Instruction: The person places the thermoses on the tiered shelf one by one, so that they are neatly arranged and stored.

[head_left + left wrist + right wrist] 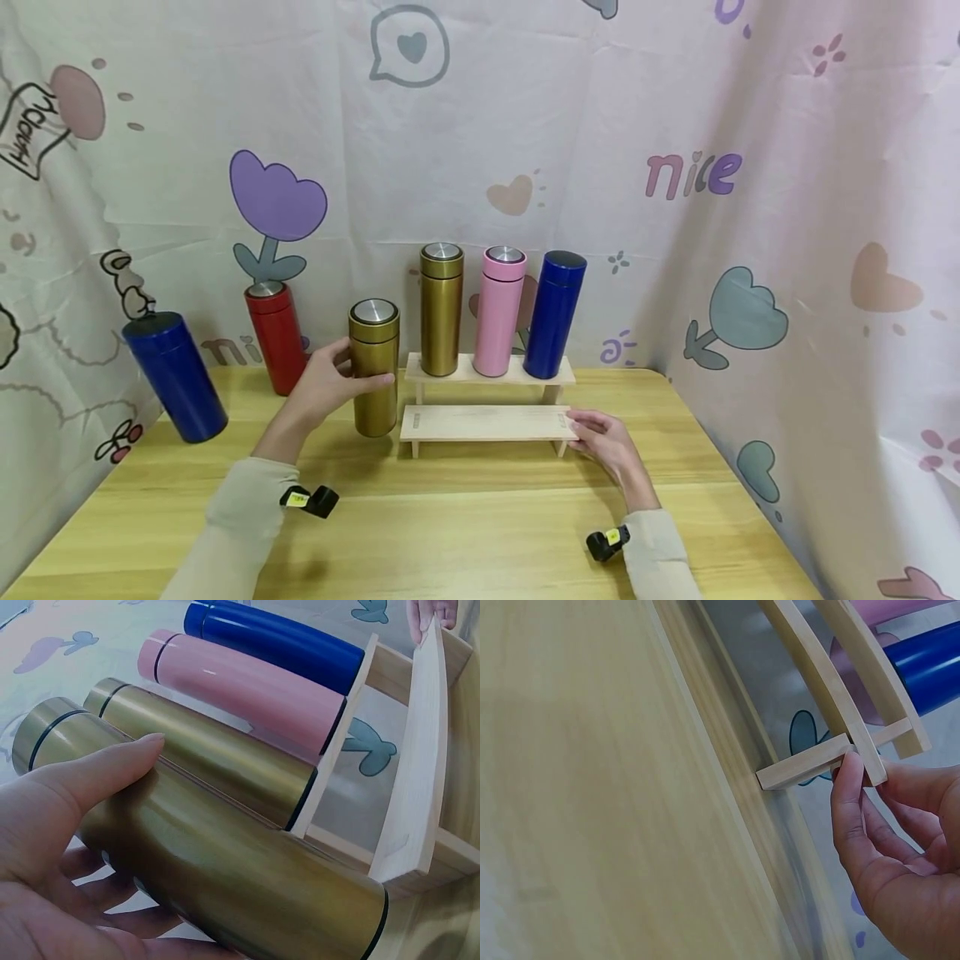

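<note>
My left hand (322, 390) holds a gold thermos flask (375, 350) upright, just left of a two-step wooden rack (483, 423). In the left wrist view the thumb lies along the flask's (247, 847) near side and the other fingers go round beneath it. Whether its base touches the table cannot be told. At the rack's right end, my right hand (606, 442) pinches the lower shelf's edge between thumb and fingers, close to a leg (806, 761). On the upper step stand another gold flask (442, 317), a pink flask (498, 321) and a blue flask (553, 321).
To the left, a red flask (277, 337) and a second blue flask (176, 379) stand on the wood-grain table (450, 533). A printed curtain (525, 125) hangs behind the table and along both sides. The rack's lower shelf is bare.
</note>
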Action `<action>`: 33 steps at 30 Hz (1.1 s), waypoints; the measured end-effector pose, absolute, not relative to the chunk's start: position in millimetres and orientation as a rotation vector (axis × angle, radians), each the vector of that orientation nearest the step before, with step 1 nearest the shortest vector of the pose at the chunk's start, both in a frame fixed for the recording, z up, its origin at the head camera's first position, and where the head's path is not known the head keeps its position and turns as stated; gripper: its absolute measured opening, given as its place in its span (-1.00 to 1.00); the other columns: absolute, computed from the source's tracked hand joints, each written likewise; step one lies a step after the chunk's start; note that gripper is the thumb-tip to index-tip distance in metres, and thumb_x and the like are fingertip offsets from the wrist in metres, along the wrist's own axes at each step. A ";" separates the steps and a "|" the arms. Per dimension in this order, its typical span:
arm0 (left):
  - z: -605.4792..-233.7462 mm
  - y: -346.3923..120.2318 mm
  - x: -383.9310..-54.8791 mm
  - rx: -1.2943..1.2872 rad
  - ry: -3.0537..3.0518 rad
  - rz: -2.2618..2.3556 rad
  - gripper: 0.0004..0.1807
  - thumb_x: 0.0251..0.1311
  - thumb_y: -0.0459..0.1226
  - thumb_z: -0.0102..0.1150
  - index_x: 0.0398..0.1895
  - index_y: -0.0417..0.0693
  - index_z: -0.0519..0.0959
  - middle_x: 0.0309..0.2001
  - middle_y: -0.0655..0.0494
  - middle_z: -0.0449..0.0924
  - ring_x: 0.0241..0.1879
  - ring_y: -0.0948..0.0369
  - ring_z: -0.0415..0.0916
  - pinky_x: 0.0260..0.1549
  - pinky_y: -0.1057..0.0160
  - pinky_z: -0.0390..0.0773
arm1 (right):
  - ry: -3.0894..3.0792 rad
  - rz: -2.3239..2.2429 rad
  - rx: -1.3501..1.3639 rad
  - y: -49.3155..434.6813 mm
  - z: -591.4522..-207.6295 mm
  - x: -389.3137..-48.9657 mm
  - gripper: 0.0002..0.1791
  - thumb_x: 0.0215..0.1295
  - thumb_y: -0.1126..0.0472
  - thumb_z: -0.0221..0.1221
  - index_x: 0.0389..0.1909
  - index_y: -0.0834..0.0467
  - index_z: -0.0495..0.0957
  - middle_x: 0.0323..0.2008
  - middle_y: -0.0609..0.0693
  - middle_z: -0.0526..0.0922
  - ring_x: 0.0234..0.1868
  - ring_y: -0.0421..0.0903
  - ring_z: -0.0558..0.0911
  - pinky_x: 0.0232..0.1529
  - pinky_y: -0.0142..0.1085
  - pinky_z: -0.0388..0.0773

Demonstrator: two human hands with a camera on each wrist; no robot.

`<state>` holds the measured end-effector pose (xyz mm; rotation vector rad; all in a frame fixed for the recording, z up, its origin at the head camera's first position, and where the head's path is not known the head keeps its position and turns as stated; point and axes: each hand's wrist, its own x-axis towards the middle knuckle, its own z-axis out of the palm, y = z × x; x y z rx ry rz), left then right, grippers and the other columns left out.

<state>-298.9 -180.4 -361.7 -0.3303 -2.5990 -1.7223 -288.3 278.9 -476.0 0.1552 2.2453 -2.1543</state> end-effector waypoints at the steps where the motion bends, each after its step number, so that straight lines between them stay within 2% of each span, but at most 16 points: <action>1: -361.2 -179.6 -298.6 -0.334 -2.599 -1.724 0.00 0.11 -0.01 0.55 0.55 -0.07 0.24 0.50 -0.22 0.32 0.52 -0.32 0.20 0.40 -0.37 0.34 | 2.248 -2.151 0.154 279.1 -476.3 -288.4 -0.55 0.45 0.42 0.18 0.29 0.49 0.44 0.04 0.14 0.72 -0.20 -0.19 0.73 -0.14 -0.42 0.75; 10: -354.4 -174.2 -295.7 -0.364 -2.604 -1.730 0.02 0.09 0.01 0.55 0.57 -0.01 0.23 0.51 -0.20 0.32 0.51 -0.34 0.20 0.38 -0.38 0.35 | 2.256 -2.149 0.152 278.7 -476.8 -288.3 -0.56 0.46 0.42 0.17 0.28 0.51 0.44 -0.02 0.10 0.74 -0.21 -0.21 0.72 -0.16 -0.42 0.75; 21: -352.1 -161.4 -295.5 -0.416 -2.551 -1.780 -0.09 0.14 -0.08 0.53 0.51 -0.09 0.30 0.46 -0.22 0.38 0.46 -0.29 0.32 0.37 -0.31 0.43 | 2.259 -2.142 0.145 278.9 -476.8 -288.3 -0.56 0.45 0.42 0.18 0.29 0.50 0.45 0.04 0.16 0.73 -0.21 -0.20 0.72 -0.16 -0.42 0.75; 33: -350.5 -138.2 -297.9 -0.461 -2.566 -1.813 -0.08 0.11 -0.06 0.56 0.50 -0.06 0.32 0.44 -0.20 0.40 0.47 -0.29 0.31 0.39 -0.32 0.39 | 2.239 -2.158 0.114 280.3 -477.3 -288.6 -0.55 0.45 0.42 0.17 0.29 0.52 0.43 -0.05 0.03 0.75 -0.22 -0.22 0.71 -0.16 -0.43 0.74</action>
